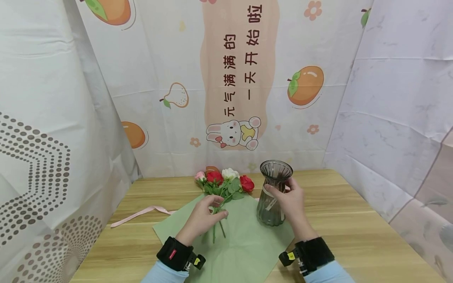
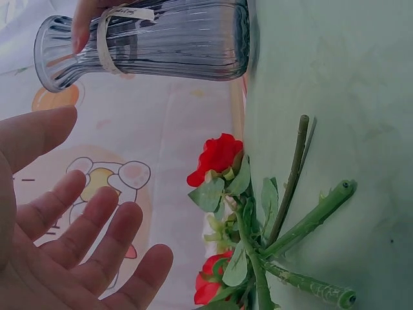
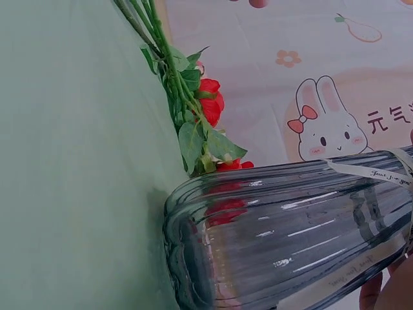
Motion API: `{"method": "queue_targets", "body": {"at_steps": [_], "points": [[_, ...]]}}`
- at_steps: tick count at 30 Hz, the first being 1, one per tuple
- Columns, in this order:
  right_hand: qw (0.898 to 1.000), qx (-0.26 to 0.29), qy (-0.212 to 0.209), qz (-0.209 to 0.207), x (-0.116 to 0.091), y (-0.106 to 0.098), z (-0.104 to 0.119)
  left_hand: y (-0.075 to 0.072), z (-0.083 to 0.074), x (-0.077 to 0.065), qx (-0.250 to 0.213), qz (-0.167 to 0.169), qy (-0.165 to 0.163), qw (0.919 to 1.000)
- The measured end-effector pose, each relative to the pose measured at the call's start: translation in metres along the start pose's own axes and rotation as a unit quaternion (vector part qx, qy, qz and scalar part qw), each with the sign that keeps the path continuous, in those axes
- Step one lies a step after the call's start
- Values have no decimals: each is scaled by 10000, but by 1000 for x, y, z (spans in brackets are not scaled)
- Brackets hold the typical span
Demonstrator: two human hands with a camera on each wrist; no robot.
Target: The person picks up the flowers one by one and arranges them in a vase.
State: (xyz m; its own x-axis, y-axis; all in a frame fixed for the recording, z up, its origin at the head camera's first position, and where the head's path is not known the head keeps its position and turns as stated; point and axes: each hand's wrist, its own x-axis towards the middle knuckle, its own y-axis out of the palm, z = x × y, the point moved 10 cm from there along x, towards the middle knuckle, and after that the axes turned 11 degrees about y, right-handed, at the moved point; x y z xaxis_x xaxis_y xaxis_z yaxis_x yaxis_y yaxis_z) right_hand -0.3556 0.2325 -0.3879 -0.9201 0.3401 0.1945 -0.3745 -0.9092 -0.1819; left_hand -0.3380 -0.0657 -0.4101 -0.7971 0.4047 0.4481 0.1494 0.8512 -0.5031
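My right hand (image 1: pixel 293 201) holds a smoky grey ribbed glass vase (image 1: pixel 270 214) by its narrow upper part. A pale printed ribbon (image 3: pixel 368 173) is tied round the vase, which stands upright at the right side of a green wrapping sheet (image 1: pixel 244 247). My left hand (image 1: pixel 201 219) is over the flower stems (image 1: pixel 214 232), its fingers spread and loosely bent, apart from the stems in the left wrist view. The flowers lie with their heads away from me: two red roses (image 1: pixel 247 183), a white bloom (image 1: pixel 230 174) and a pink one (image 1: pixel 199 176), with green leaves (image 1: pixel 234 185).
A pink ribbon (image 1: pixel 141 214) runs out from under the sheet to the left. The wooden table (image 1: pixel 354 236) is bordered by hanging cloths, with a printed backdrop (image 1: pixel 170 129) close behind the flower heads. A black strap (image 1: pixel 175 253) with a small camera is on each wrist.
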Motion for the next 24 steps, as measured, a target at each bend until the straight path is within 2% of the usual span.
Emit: {"method": "queue_targets", "body": {"at_steps": [9,24], "points": [[9999,-70,-7,79,0,0,-7,1,1,-1,20,14,-45,10000],[9963,-499,-358,608,1,1,-1,-3,2,-1,178,12,-145,9997]]}}
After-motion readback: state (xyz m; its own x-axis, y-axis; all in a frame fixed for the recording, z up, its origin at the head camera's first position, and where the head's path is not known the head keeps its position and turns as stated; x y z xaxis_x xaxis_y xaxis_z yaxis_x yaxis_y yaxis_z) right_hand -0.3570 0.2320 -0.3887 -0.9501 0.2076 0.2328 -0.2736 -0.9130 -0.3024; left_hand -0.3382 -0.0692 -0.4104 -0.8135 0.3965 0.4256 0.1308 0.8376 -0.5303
